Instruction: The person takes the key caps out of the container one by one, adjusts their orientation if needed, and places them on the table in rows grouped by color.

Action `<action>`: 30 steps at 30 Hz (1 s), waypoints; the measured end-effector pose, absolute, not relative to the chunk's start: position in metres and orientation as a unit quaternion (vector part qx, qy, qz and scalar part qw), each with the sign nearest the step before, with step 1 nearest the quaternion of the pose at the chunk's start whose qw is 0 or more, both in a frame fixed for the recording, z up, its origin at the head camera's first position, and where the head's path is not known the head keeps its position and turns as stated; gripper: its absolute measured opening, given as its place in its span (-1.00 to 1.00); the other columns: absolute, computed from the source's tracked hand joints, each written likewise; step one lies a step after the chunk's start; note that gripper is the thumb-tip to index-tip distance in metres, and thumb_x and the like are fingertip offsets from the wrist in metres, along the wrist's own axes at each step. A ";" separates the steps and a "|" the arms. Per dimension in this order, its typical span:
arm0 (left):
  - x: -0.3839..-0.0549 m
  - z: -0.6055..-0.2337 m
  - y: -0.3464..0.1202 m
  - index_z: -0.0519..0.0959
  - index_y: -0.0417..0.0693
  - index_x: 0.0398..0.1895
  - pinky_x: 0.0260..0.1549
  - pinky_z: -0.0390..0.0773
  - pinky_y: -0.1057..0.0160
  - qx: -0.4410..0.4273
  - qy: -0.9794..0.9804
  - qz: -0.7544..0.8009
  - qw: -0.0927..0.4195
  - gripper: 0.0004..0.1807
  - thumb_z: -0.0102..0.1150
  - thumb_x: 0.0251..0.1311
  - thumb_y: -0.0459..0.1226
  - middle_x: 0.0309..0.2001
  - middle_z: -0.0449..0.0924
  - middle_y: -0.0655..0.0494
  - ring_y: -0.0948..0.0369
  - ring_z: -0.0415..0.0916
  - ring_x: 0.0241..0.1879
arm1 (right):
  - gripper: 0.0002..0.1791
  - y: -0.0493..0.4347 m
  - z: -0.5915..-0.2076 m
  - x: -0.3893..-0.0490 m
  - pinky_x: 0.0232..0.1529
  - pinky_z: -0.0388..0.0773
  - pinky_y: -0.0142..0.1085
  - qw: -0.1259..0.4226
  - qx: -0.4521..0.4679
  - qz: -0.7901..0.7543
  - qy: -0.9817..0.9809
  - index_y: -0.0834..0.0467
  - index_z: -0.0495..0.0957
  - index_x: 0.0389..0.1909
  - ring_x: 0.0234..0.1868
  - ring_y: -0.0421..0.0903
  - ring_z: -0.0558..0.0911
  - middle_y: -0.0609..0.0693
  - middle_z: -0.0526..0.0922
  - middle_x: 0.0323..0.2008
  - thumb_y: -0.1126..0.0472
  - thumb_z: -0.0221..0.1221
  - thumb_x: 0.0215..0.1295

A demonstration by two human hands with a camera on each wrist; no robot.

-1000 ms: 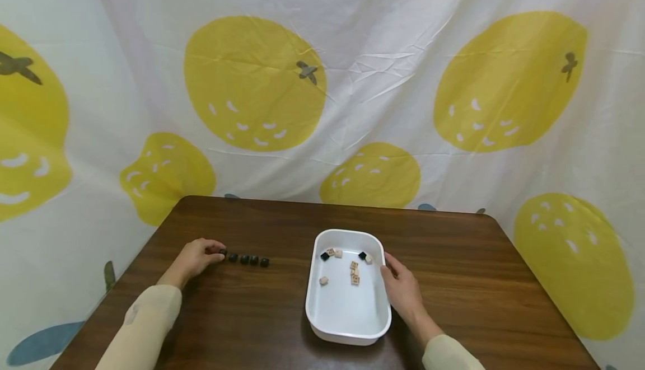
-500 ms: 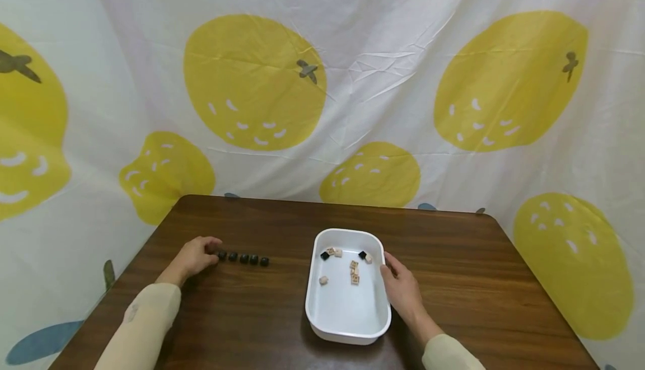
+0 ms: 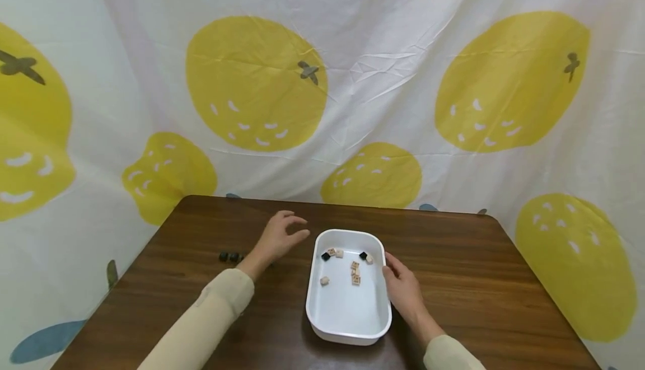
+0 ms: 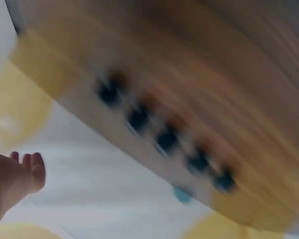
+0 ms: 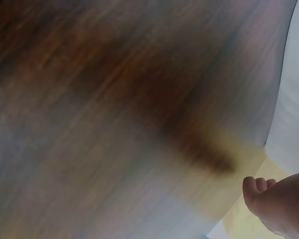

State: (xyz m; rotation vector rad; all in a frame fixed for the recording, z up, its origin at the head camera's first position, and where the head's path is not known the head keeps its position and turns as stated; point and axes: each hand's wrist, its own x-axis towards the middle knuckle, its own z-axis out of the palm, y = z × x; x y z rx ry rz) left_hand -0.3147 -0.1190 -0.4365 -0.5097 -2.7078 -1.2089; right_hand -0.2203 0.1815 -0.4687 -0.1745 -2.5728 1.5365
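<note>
My left hand [image 3: 276, 240] hovers over the table just left of the tray, thumb and fingers spread apart with nothing between them. Below and behind it runs a row of several small black blocks [image 3: 223, 256], partly covered by the wrist in the head view; the left wrist view shows the whole row of black blocks [image 4: 166, 140], blurred. My right hand [image 3: 405, 291] holds the right side of a white tray [image 3: 347, 311], thumb at the rim and fingers along the outer wall. Inside lie several small beige square pieces [image 3: 355, 280] and two black blocks [image 3: 325, 256].
The dark wooden table [image 3: 468, 258] has rounded far corners. A white curtain [image 3: 373, 68] printed with yellow lemons hangs behind it and along both sides. The right wrist view shows mostly blurred table surface [image 5: 114, 114].
My left hand has let go of the leftmost black block and moved right, from the row's left end to near the tray. My right hand and the tray have stayed put.
</note>
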 end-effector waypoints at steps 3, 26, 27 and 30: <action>-0.310 -0.448 -0.089 0.66 -0.03 0.07 0.28 0.17 -0.27 -0.159 -0.915 -0.369 0.027 -0.63 0.29 0.28 -0.08 0.39 0.23 -0.26 -0.23 0.15 0.38 | -0.52 0.180 -0.469 -0.220 0.25 0.34 0.13 0.068 -0.054 0.508 -0.857 0.27 0.35 0.39 0.30 0.26 0.41 0.34 0.44 0.27 0.22 -0.03 0.52; -0.314 -0.458 -0.018 0.68 -0.08 -0.02 0.17 0.31 -0.20 -0.082 -0.996 -0.031 -0.016 -0.72 0.25 0.27 -0.18 0.13 0.47 -0.15 -0.12 0.32 0.20 | -0.52 0.182 -0.474 -0.221 0.30 0.28 0.11 0.085 -0.050 0.503 -0.859 0.28 0.36 0.38 0.31 0.24 0.41 0.30 0.47 0.27 0.23 -0.02 0.52; -0.314 -0.458 -0.017 0.68 -0.07 -0.01 0.17 0.32 -0.20 -0.083 -0.996 -0.034 -0.018 -0.72 0.24 0.27 -0.18 0.13 0.47 -0.15 -0.12 0.33 0.19 | -0.53 0.182 -0.474 -0.221 0.30 0.29 0.11 0.086 -0.050 0.503 -0.859 0.29 0.36 0.38 0.31 0.24 0.41 0.30 0.47 0.26 0.24 -0.02 0.51; -0.316 -0.458 -0.016 0.68 -0.07 -0.02 0.14 0.33 -0.20 -0.085 -0.996 -0.032 -0.023 -0.72 0.24 0.27 -0.17 0.10 0.48 -0.14 -0.10 0.35 0.15 | -0.53 0.183 -0.474 -0.221 0.29 0.29 0.10 0.087 -0.050 0.503 -0.859 0.29 0.37 0.37 0.30 0.24 0.41 0.31 0.47 0.26 0.24 -0.02 0.51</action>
